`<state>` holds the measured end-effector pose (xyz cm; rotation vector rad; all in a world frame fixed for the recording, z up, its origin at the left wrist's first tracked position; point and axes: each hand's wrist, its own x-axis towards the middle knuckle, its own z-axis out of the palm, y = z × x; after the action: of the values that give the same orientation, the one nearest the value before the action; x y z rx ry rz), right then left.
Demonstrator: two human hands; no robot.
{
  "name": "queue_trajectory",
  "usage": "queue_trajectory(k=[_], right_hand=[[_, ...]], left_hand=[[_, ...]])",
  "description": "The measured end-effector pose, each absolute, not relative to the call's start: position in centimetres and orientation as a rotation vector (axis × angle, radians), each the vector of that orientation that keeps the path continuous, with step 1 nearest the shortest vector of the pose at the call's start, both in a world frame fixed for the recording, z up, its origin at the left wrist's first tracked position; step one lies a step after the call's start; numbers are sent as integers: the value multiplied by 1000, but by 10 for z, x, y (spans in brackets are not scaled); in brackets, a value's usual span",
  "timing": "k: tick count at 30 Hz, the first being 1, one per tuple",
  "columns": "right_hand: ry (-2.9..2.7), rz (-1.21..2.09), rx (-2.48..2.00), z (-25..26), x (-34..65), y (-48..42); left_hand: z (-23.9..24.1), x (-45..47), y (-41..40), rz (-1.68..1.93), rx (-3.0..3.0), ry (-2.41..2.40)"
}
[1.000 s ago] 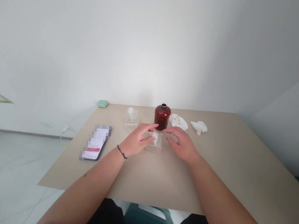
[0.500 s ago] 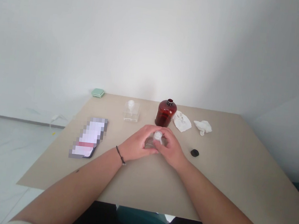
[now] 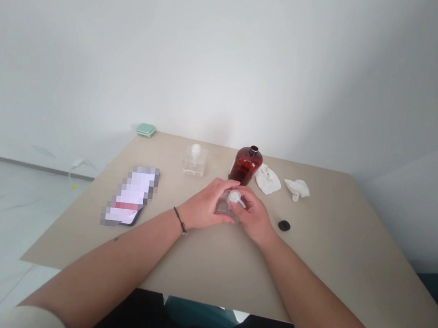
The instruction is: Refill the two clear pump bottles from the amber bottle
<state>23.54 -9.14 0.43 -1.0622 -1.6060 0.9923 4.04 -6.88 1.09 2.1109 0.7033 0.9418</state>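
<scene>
My left hand [image 3: 204,205] wraps the square clear glass bottle [image 3: 224,207], fingers closed around it, mid-table. My right hand [image 3: 252,217] is curled narrow, fingertips on the smooth white plastic top [image 3: 235,197] at the bottle's mouth. Just behind sits a round amber glass bottle [image 3: 246,166], beside it a crumpled white tissue [image 3: 268,180]. Second clear square bottle [image 3: 195,160] back left, small black cap [image 3: 284,225] right, on the beige table [image 3: 313,236].

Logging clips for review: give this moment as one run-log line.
left hand: clear bottle | right hand: white top | nearby: amber bottle, black cap
</scene>
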Motion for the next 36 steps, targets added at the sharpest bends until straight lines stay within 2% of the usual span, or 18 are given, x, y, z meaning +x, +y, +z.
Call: queue_trajectory(k=[4, 10, 18, 24, 36], right_hand=[[-1690, 1008, -1012, 8, 239, -91], [-1507, 1152, -1053, 0, 232, -93], [-1679, 1050, -1014, 7, 238, -92], [-1584, 1092, -1024, 2, 234, -93], [-1648, 1047, -1017, 5, 237, -95]], left_hand=[[17, 41, -69, 905, 2185, 698], [14, 42, -67, 959, 2187, 659], [2, 43, -69, 1013, 2119, 705], [17, 43, -71, 852, 2215, 693], [12, 44, -68, 966, 2220, 648]])
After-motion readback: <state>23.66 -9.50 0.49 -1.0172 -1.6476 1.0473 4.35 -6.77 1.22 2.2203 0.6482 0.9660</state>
